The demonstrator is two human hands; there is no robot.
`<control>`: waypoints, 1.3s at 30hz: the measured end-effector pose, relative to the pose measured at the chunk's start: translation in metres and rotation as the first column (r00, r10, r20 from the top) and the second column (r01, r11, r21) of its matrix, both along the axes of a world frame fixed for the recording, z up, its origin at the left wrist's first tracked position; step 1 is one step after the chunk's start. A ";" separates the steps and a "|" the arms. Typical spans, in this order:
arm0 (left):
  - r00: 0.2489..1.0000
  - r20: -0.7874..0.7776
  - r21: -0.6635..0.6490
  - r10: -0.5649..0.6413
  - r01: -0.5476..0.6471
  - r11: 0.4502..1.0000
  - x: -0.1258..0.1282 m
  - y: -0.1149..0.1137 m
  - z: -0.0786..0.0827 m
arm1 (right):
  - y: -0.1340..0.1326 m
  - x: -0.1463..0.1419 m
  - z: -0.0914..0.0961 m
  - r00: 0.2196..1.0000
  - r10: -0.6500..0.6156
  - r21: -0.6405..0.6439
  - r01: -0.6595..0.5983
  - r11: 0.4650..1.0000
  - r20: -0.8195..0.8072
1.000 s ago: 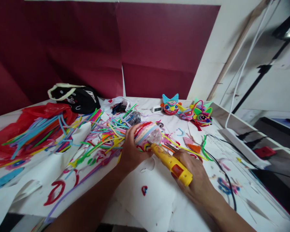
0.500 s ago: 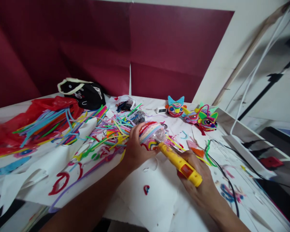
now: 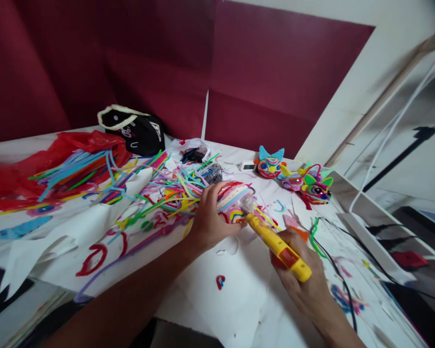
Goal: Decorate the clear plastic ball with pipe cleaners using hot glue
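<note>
My left hand (image 3: 210, 217) is wrapped round a rounded craft piece (image 3: 235, 195) covered in rows of coloured pipe cleaners, red, cream, blue and a small rainbow curve. Part of its right side is bare, clear plastic. In my right hand (image 3: 300, 263) is a yellow hot glue gun (image 3: 277, 244), its cord trailing to the right. The gun's nozzle end is at the bare part of the craft piece; whether the tip touches is too blurred to tell. Below them, a small red and blue heart-shaped piece (image 3: 220, 282) lies on white paper (image 3: 217, 309).
Loose pipe cleaners (image 3: 166, 193) and a red plastic bag (image 3: 18, 169) cover the left side. Behind are a black bag (image 3: 141, 135) and finished animal heads (image 3: 270, 166). A power strip (image 3: 375, 246) and black cable (image 3: 342, 270) lie at the right.
The view has shifted slightly, so the table things appear a little farther right. Both hands keep their hold, with the glue gun still at the craft piece's bare side.
</note>
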State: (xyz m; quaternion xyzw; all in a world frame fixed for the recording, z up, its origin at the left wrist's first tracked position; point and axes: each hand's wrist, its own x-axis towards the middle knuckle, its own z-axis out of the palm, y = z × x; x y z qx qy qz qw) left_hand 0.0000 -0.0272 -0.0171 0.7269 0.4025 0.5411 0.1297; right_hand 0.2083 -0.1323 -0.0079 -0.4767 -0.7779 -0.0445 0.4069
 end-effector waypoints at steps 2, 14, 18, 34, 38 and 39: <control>1.000 0.013 0.000 -0.014 0.014 1.000 0.000 0.000 0.000 | 0.000 0.000 0.001 1.000 -0.011 0.018 0.011 1.000 0.007; 0.996 0.087 -0.072 -0.022 0.029 0.997 0.000 -0.001 0.003 | 0.001 0.002 0.001 0.999 -0.018 0.017 0.017 1.000 0.030; 0.993 0.114 -0.093 -0.023 0.034 0.995 0.000 -0.001 0.003 | 0.002 0.000 0.003 0.999 -0.031 0.048 0.029 0.998 0.037; 0.966 0.251 -0.233 -0.070 0.131 0.964 0.000 0.003 -0.001 | 0.004 -0.001 0.000 1.000 0.006 0.013 -0.006 1.000 -0.027; 0.950 0.298 -0.286 -0.095 0.184 0.940 -0.001 0.005 -0.004 | 0.007 0.000 -0.001 0.996 0.046 -0.006 -0.046 0.999 -0.073; 0.950 0.296 -0.284 -0.097 0.184 0.941 -0.001 0.005 -0.004 | 0.008 0.000 -0.001 0.994 0.060 -0.010 -0.061 0.998 -0.088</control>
